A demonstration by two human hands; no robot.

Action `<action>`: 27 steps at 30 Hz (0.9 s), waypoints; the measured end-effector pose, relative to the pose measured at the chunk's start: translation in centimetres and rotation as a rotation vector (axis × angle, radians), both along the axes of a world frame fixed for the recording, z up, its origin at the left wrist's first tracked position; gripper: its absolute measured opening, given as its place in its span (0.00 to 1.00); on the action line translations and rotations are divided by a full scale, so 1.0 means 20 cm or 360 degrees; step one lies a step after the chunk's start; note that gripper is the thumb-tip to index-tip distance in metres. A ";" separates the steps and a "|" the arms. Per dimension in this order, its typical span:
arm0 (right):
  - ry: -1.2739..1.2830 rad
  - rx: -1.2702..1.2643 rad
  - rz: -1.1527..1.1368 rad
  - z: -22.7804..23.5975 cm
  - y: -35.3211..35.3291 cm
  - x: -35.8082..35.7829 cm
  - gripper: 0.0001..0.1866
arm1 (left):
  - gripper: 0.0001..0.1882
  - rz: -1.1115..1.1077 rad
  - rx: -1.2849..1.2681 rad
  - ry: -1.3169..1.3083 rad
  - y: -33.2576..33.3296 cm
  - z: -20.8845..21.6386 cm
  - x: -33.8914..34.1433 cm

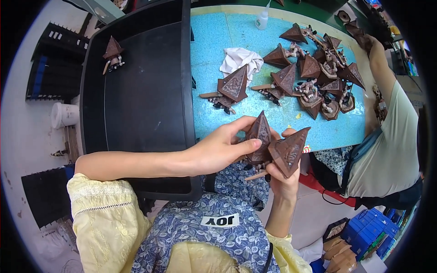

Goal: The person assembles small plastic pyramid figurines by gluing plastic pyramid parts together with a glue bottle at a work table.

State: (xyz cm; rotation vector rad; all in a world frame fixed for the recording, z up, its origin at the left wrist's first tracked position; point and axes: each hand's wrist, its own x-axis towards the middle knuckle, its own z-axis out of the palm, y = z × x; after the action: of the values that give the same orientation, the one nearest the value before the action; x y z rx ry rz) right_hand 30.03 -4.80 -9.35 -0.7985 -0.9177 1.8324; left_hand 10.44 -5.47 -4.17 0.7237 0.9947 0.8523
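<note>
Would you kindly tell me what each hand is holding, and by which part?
The left hand holds a brown pyramid, thumb on one face. The right hand holds a second pyramid, fingers at its edges.

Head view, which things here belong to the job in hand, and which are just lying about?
Seem to belong:
left hand, holding a brown pointed piece
right hand, holding a second brown piece
similar figurines on the blue tabletop
black tray with a lone figurine

Seem just lying about:
crumpled white wad
squeeze bottle
white bucket
blue crates
</note>
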 end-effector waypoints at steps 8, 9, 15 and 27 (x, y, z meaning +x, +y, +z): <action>0.0595 -0.0409 -0.0017 -0.08 -0.01 0.01 0.32 | 0.27 -0.0147 0.1329 0.2465 0.23 0.05 -0.16; 0.0633 -0.0404 -0.0007 -0.07 -0.02 0.02 0.33 | 0.30 -0.0316 0.1079 0.2355 0.31 0.04 -0.19; 0.0789 -0.0421 -0.0129 -0.05 -0.06 0.02 0.39 | 0.39 -0.0805 0.0735 0.2022 0.43 -0.02 -0.16; 0.0296 -0.0152 0.0251 -0.09 -0.02 0.11 0.47 | 0.27 -0.0771 0.0317 0.1143 0.26 0.08 -0.01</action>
State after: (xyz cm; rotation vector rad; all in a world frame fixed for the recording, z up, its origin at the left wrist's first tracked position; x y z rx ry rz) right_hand 32.17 -5.16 -11.22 -0.6150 -0.7968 2.0626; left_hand 10.17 -0.25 -2.48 1.4315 1.2907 0.2526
